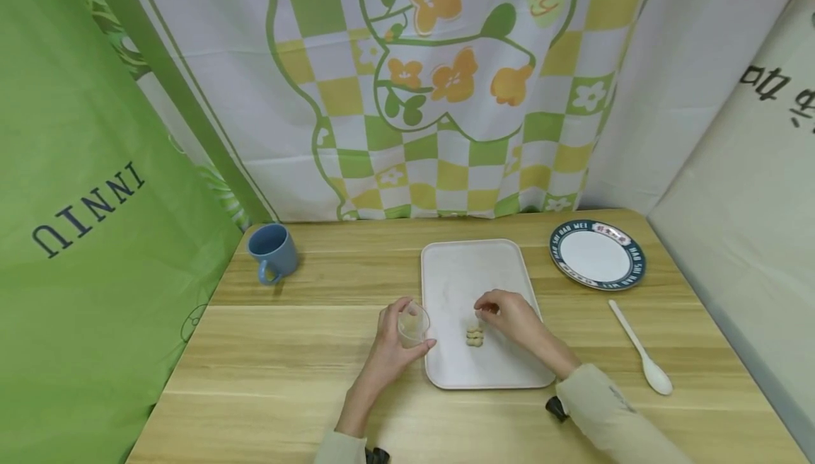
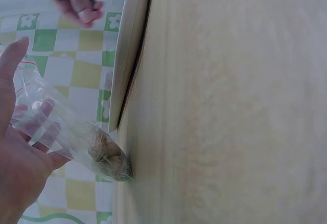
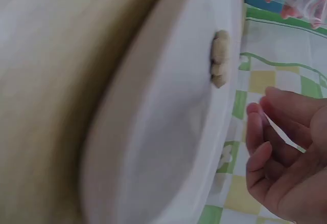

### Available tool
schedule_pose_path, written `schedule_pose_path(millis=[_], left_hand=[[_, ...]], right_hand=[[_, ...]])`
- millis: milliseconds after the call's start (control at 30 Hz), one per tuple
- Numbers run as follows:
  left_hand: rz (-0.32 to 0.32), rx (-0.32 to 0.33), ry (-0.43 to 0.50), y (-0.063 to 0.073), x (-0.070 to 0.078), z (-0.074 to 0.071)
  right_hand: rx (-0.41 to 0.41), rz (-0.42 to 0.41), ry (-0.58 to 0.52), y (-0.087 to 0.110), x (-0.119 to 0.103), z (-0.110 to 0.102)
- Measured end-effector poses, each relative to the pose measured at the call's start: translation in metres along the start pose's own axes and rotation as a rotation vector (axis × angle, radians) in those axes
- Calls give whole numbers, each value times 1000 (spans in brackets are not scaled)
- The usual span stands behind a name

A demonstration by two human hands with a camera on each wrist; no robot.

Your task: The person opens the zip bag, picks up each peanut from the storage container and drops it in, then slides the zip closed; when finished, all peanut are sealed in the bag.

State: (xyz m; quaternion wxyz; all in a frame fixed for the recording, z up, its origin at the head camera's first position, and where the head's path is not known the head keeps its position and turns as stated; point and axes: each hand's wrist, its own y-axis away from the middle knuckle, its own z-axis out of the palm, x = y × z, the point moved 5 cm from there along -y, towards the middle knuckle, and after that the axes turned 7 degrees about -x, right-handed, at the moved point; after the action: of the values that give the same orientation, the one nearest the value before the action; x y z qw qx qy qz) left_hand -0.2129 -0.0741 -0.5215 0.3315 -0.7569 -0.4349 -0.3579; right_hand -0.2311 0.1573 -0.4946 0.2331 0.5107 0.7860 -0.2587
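My left hand (image 1: 390,344) holds a clear zip bag (image 2: 66,119) with a red line near its mouth, thumb on one side and fingers on the other. Unshelled peanuts (image 2: 108,157) lie at the bottom of the bag. On the white tray (image 1: 452,273), a small neat row of peanuts (image 1: 475,337) lies side by side. Just beyond that row, my right hand (image 1: 514,319) hovers over the tray with its fingers loosely bent. Its thumb and index fingertip come close together in the right wrist view, and nothing shows between them.
A blue mug (image 1: 274,252) stands at the back left of the wooden table (image 1: 286,358). At the back right is a plate (image 1: 597,255) with a dark patterned rim, and a white spoon (image 1: 642,351) lies in front of it. Curtains (image 1: 458,167) hang behind.
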Motion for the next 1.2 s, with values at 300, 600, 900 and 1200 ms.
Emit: schedule_pose_path(millis=[300, 600, 900, 1200], left_hand=[[-4, 13, -7, -1, 0, -1], [-2, 0, -3, -1, 1, -1], [-11, -8, 10, -1, 2, -1], [-13, 9, 6, 0, 1, 0]], right_hand=[[-115, -24, 19, 5, 11, 14], [-115, -3, 48, 4, 11, 20], [-95, 33, -3, 1, 12, 19], [-19, -23, -78, -8, -9, 5]])
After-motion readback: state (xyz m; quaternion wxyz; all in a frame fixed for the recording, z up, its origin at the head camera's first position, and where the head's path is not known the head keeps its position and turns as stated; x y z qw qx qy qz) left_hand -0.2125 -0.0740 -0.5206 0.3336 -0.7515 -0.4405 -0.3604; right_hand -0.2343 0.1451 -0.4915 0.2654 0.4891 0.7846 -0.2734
